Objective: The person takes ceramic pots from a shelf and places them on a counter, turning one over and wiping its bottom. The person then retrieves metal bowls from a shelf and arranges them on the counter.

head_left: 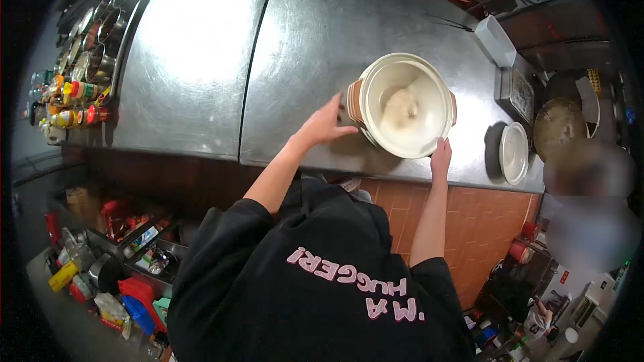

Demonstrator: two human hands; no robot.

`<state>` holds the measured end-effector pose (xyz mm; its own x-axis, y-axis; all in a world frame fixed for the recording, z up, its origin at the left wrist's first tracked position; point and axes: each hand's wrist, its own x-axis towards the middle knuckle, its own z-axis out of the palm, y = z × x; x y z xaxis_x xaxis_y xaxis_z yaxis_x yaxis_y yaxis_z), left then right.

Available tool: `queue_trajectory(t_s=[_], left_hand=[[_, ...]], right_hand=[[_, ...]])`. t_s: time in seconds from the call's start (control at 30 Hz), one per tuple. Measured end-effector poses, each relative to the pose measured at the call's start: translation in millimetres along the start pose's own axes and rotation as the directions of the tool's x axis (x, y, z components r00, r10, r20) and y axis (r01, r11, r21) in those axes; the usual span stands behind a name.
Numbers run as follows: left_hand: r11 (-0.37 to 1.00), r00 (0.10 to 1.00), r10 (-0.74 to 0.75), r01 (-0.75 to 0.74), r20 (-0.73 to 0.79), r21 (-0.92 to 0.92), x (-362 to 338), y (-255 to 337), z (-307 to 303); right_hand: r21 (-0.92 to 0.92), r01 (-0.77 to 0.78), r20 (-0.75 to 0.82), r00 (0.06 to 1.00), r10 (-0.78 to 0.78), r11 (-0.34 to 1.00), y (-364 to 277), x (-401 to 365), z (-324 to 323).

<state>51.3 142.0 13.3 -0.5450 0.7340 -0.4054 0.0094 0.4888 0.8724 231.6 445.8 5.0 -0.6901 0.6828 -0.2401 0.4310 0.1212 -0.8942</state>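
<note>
A large cream clay pot (pixel 437 115) with brown ridged sides tilts toward me on the steel counter, its inside showing a brownish patch. My right hand (pixel 440 154) grips its near right rim, thumb on top and the other fingers hidden under the pot. To the left, my left hand (pixel 327 124) is beside the pot's handle, thumb and fingers spread apart with nothing held between them.
The steel counter (pixel 315 33) spans the width, with a seam left of the pot. A white bowl (pixel 514 154), metal tray (pixel 516 96), white plastic tub (pixel 495 41) and wok (pixel 559 127) stand right. Seasoning jars (pixel 80 94) and metal containers (pixel 100 60) line the left end.
</note>
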Motion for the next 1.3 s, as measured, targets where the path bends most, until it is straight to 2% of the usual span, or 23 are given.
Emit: queue_trajectory(t_s=[0.07, 0.2, 0.23, 0.3, 0.43, 0.5, 0.53, 0.6, 0.67, 0.73, 0.8, 0.87, 0.93, 1.0, 1.03, 1.07, 1.1, 1.13, 1.17, 1.2, 1.23, 1.27, 1.3], left_hand=[[0.945, 0.894, 0.316, -0.266, -0.319, 0.193, 2.1, 0.6, -0.3], [0.862, 0.838, 0.474, -0.38, -0.271, 0.336, 15.7, 14.2, -9.2], [0.862, 0.836, 0.477, -0.383, -0.273, 0.333, 16.4, 16.5, -10.8], [0.931, 0.914, 0.329, -0.273, -0.236, 0.241, 19.5, 18.5, -12.1], [0.898, 0.853, 0.423, -0.349, -0.305, 0.268, 19.7, 13.6, -7.3], [0.919, 0.85, 0.385, -0.317, -0.359, 0.235, 18.8, 17.2, -5.3], [0.908, 0.846, 0.41, -0.345, -0.34, 0.238, 19.5, 20.5, -5.5], [0.914, 0.852, 0.4, -0.343, -0.338, 0.218, 17.1, 25.0, -7.5], [0.917, 0.854, 0.389, -0.321, -0.345, 0.239, 21.2, 21.8, -4.3], [0.948, 0.887, 0.307, -0.252, -0.345, 0.195, 16.0, 26.6, -4.2], [0.952, 0.897, 0.296, -0.246, -0.328, 0.184, 16.3, 26.4, -3.5], [0.96, 0.907, 0.255, -0.196, -0.334, 0.199, 16.3, 31.1, -0.4], [0.964, 0.914, 0.243, -0.191, -0.324, 0.183, 18.4, 29.3, 2.5], [0.971, 0.921, 0.216, -0.168, -0.324, 0.172, 18.1, 21.9, 4.2], [0.982, 0.927, 0.191, -0.182, -0.323, 0.057, 21.1, 14.4, 5.2], [0.979, 0.932, 0.168, -0.195, -0.32, -0.054, 23.6, 12.8, 4.0], [0.975, 0.924, 0.199, -0.219, -0.327, -0.025, 20.6, 17.1, 3.5], [0.972, 0.916, 0.224, -0.236, -0.332, 0.003, 13.5, 20.5, 4.9], [0.982, 0.898, 0.175, -0.191, -0.404, -0.001, 4.8, 22.3, 6.5], [0.99, 0.874, 0.124, -0.144, -0.47, -0.007, -4.6, 23.7, 8.8], [0.985, 0.814, 0.109, -0.165, -0.571, -0.046, -10.3, 23.3, 8.3], [0.977, 0.744, 0.091, -0.194, -0.661, -0.085, -12.0, 25.9, 11.0], [0.972, 0.612, 0.076, -0.223, -0.787, -0.079, -11.5, 37.6, 19.7]], right_hand=[[-0.043, 0.013, -0.005, 1.0, -0.013, 0.999, -2.6, 0.8, -1.6], [-0.184, 0.09, 0.031, 0.996, -0.086, 0.979, 1.9, 3.2, -6.1], [-0.188, 0.093, 0.03, 0.996, -0.089, 0.978, 3.8, 4.0, -7.5], [-0.255, 0.067, 0.01, 0.998, -0.067, 0.965, 1.1, 2.7, -7.3], [-0.238, 0.109, 0.036, 0.994, -0.103, 0.965, -1.7, -0.1, -6.5], [-0.174, 0.003, 0.006, 1.0, -0.002, 0.985, 1.3, 0.3, -6.6], [-0.294, -0.066, 0.003, 0.998, 0.07, 0.954, 9.5, 7.7, -10.1], [-0.265, 0.032, -0.002, 0.999, -0.034, 0.964, 41.3, 16.0, -13.6], [-0.22, 0.096, -0.01, 0.995, -0.1, 0.971, 15.6, 5.7, -5.3], [-0.279, 0.034, -0.013, 0.999, -0.039, 0.96, -3.1, -3.9, -2.1], [-0.226, -0.052, -0.046, 0.998, 0.043, 0.973, -22.0, -10.7, 2.2], [-0.323, 0.109, -0.023, 0.992, -0.123, 0.94, -3.5, -1.7, -0.8], [-0.279, 0.021, -0.001, 1.0, -0.022, 0.96, -2.5, -0.7, 2.0], [-0.246, 0.043, 0.05, 0.998, -0.032, 0.968, 2.6, 0.0, 2.8], [-0.229, 0.046, 0.039, 0.999, -0.038, 0.972, 7.8, -6.7, 1.4], [-0.061, 0.026, 0.028, 0.999, -0.025, 0.998, 12.9, -14.4, 0.5], [0.107, 0.012, 0.022, 1.0, -0.014, 0.994, 16.8, -11.4, -6.6], [0.126, 0.018, 0.016, 1.0, -0.021, 0.992, 25.0, -3.0, -25.6], [0.24, -0.18, 0.114, 0.981, 0.156, 0.954, 40.9, 0.1, -52.3], [0.331, -0.379, 0.231, 0.92, 0.316, 0.864, 58.8, 0.4, -81.7], [0.514, -0.437, 0.269, 0.899, 0.345, 0.738, 66.5, 2.9, -119.9], [0.669, -0.472, 0.31, 0.879, 0.362, 0.574, 73.9, 6.4, -160.1], [0.791, -0.373, 0.23, 0.916, 0.33, 0.484, 94.3, 16.4, -190.5]])
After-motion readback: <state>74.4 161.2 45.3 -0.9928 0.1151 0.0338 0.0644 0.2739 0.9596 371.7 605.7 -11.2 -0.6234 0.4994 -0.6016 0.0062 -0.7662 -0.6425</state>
